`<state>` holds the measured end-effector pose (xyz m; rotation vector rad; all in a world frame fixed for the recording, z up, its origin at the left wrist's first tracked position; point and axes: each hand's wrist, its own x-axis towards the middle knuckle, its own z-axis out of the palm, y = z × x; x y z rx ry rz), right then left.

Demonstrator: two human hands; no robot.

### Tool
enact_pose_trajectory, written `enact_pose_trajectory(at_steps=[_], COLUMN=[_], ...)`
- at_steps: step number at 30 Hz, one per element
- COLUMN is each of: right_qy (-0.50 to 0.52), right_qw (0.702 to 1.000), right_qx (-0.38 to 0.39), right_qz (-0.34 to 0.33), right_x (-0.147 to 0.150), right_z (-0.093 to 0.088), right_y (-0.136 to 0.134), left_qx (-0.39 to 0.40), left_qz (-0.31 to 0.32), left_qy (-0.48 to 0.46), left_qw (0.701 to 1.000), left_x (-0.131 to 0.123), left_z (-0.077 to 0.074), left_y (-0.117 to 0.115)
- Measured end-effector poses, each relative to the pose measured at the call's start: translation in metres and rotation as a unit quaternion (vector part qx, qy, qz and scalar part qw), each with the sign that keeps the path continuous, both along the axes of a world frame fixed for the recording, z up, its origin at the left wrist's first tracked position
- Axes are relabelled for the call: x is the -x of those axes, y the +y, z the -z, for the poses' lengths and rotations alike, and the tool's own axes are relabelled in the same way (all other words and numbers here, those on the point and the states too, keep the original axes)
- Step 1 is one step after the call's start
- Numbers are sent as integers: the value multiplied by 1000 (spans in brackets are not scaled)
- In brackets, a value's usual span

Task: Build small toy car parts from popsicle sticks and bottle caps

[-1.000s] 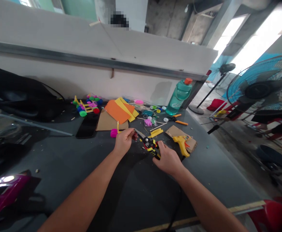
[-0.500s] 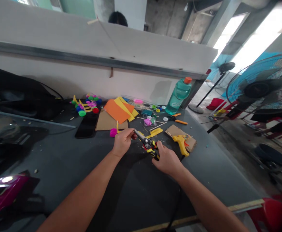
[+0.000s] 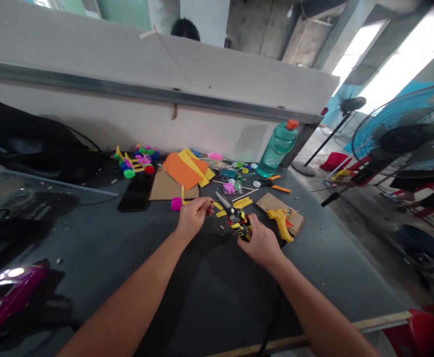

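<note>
My right hand (image 3: 262, 243) is closed round the black, yellow and red handles of a pair of snips (image 3: 235, 216), whose blades point up and left. My left hand (image 3: 192, 216) is pinched on a small thin piece, too small to name, just left of the blade tips. A yellow strip (image 3: 220, 213) lies on the dark table (image 3: 209, 292) between the hands. A pink cap (image 3: 176, 204) sits beside my left hand.
A yellow glue gun (image 3: 281, 220) rests on cardboard to the right. Orange and yellow sheets (image 3: 186, 170), a black phone (image 3: 135, 193), a colourful stick model (image 3: 135, 162), a green bottle (image 3: 278, 146), orange pliers (image 3: 274, 183), and a black bag (image 3: 34, 144) lie farther back. A fan (image 3: 406, 134) stands at right.
The snips and my right hand have shifted a little to the right, away from my left hand. A yellow strip now lies loose between the hands.
</note>
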<state>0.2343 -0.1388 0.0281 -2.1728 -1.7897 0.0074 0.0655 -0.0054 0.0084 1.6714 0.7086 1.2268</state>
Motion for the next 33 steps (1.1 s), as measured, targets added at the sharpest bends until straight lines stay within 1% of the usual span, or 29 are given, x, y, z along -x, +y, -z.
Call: enact_pose_trajectory(at_steps=[4, 7, 9, 12, 14, 15, 17, 19, 21, 23, 24, 26, 33], right_qy=[2, -23, -47, -62, -57, -51, -26, 33, 119, 189, 210, 230, 243], right_qw=[1000, 997, 995, 993, 993, 994, 997, 992, 971, 947, 939, 933, 934], right_qx=[10, 7, 11, 28, 30, 19, -36, -121, -199, -245, -256, -260, -252], right_qz=[27, 69, 91, 101, 96, 91, 69, 13, -52, -90, -96, -96, -71], right_x=[-1, -2, -3, -6, -8, -8, -8, -6, -2, 3, 5, 8, 9], right_z=[1, 1, 2, 5, 7, 6, 2, -5, -14, -22, -25, -27, -25], right_y=[2, 5, 7, 9, 9, 9, 8, 6, 2, -3, -5, -7, -6], left_qx=[28, 77, 138, 230, 265, 274, 285, 288, 286, 277, 273, 268, 254], left_qz=[-17, -6, 21, 88, 128, 143, 161, 171, 180, 190, 193, 196, 199], left_qy=[-8, -40, -77, -109, -108, -106, -102, -94, -87, -78, -73, -62, -41], left_qw=[999, 996, 987, 963, 950, 945, 940, 937, 937, 939, 940, 941, 946], left_x=[-1, -5, -9, -15, -18, -19, -21, -23, -24, -26, -27, -28, -30], left_z=[-2, -9, -14, -22, -26, -27, -28, -28, -27, -27, -27, -27, -26], left_y=[-2, -6, -11, -20, -27, -30, -36, -40, -44, -47, -48, -50, -52])
